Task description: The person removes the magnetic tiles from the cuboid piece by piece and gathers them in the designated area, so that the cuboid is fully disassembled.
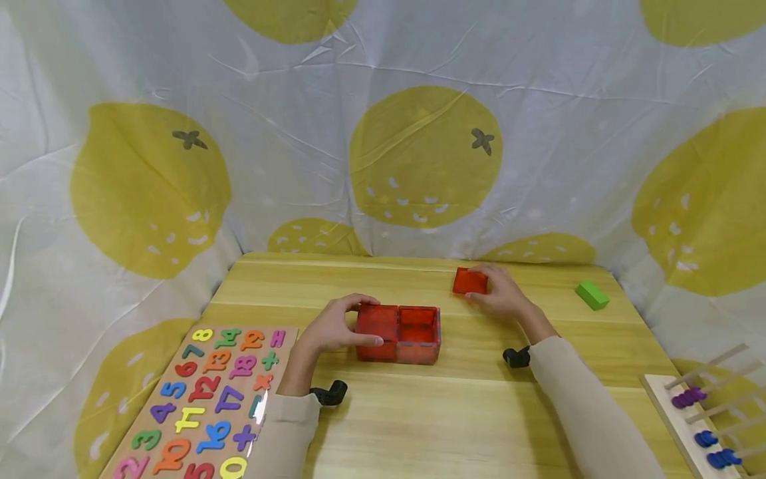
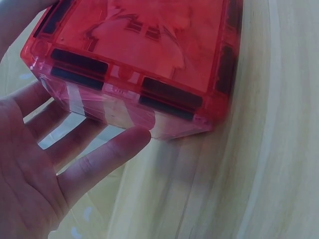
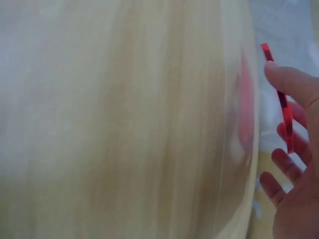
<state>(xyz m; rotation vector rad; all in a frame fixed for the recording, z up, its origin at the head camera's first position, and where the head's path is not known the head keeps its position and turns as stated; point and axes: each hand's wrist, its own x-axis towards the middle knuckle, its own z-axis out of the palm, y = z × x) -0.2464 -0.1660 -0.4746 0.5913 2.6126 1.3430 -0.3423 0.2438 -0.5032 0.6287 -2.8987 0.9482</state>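
Note:
A box built of translucent red magnetic tiles (image 1: 417,334) stands mid-table as two joined cubes. A tile covers the left cube's top, while the right cube's top is uncovered. My left hand (image 1: 330,327) grips the box's left end, thumb along the front and fingers at the back. In the left wrist view, dark magnet strips line the edges of the box (image 2: 149,55). Farther back and to the right, my right hand (image 1: 501,291) pinches a single red square magnetic tile (image 1: 468,282). Seen edge-on in the right wrist view, this tile (image 3: 285,112) sits between thumb and fingers above the table.
At the left lies a board of colourful numbers and signs (image 1: 224,392). A green block (image 1: 592,295) rests near the back right corner. A wooden bead frame (image 1: 682,419) with purple and blue beads stands at the right edge. A lemon-print cloth (image 1: 287,133) hangs around the table.

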